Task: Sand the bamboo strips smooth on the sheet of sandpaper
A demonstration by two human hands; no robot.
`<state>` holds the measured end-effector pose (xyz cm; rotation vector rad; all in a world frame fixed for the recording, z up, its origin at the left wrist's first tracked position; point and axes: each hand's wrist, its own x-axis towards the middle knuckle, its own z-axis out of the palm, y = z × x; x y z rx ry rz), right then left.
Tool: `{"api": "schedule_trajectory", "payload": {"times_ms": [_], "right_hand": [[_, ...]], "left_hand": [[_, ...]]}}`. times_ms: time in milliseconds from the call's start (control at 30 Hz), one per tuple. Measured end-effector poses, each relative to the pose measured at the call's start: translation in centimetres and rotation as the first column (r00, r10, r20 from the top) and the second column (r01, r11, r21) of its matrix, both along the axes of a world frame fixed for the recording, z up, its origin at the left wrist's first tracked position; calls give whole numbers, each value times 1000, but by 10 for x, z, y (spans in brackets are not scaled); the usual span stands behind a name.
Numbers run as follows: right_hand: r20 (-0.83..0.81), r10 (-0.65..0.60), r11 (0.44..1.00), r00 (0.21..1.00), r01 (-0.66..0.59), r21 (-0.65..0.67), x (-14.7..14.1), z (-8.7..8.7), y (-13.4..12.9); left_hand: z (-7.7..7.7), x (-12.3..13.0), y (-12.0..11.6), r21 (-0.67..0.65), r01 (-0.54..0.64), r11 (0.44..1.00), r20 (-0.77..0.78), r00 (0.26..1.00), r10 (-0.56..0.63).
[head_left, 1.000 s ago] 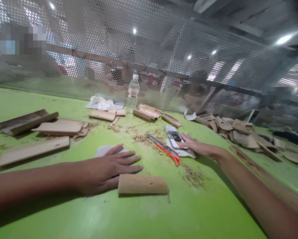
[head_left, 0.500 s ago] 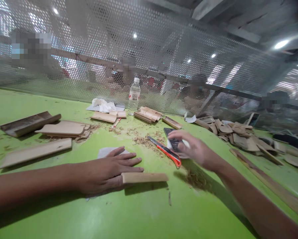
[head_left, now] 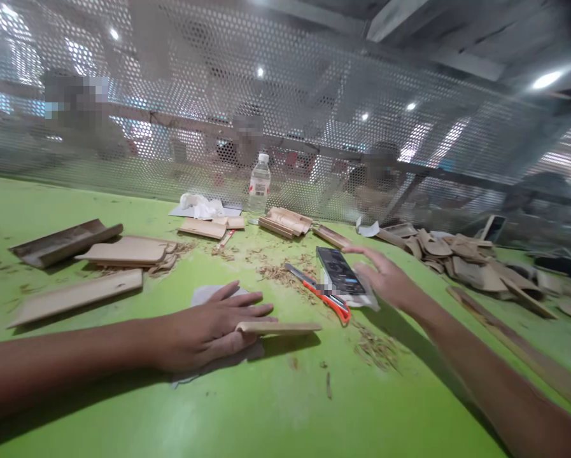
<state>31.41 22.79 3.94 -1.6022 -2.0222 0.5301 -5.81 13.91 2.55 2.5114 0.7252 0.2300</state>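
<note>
My left hand (head_left: pixel 218 327) lies palm down on a thin white sheet (head_left: pixel 204 294), fingers spread. Between its thumb and forefinger sits the near end of a pale bamboo piece (head_left: pixel 280 328), which sticks out to the right above its shadow. My right hand (head_left: pixel 385 277) reaches to a phone (head_left: pixel 340 270), forefinger stretched over its upper right edge; whether the fingertip touches the screen I cannot tell. The phone's screen is lit, and it rests on something whitish. Left of the phone lies an orange utility knife (head_left: pixel 321 294), blade pointing away from me.
Bamboo pieces (head_left: pixel 123 250) lie at the left, and a larger heap (head_left: pixel 457 254) at the right beside a long strip (head_left: pixel 505 343). A water bottle (head_left: pixel 259 184) stands before the perforated screen (head_left: pixel 170 114). Shavings (head_left: pixel 375 346) litter the green table (head_left: pixel 285 407). People sit beyond the screen.
My right hand has moved from over the phone to its right edge, uncovering the lit screen. The bamboo piece at my left hand has tilted, now showing a thin edge.
</note>
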Motion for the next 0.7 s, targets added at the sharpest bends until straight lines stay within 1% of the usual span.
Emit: {"api": "schedule_trajectory", "payload": {"times_ms": [67,133,267,367,467,700], "right_hand": [[-1,-8,997,1000,8,-75,17,-5,15],[-6,3,991,1000,-4,-135,26,-11,24],[-17,31,982,999,-33,-184,31,-23,29],[-13,23,980,1000,-25,-198,32,-27,30],[-17,20,977,1000,-23,-212,32,-28,30],[-63,0,971,998,-15,-240,26,-19,25]], "left_hand": [[-1,0,0,13,3,1000,-30,1000,-2],[-2,0,1,25,3,1000,-52,999,-2],[-3,-2,1,23,1,1000,-56,998,0],[-4,-2,1,26,5,1000,-73,997,-3],[-5,-2,1,37,5,999,-60,998,-3],[-5,-3,2,30,11,999,-68,998,-9]]}}
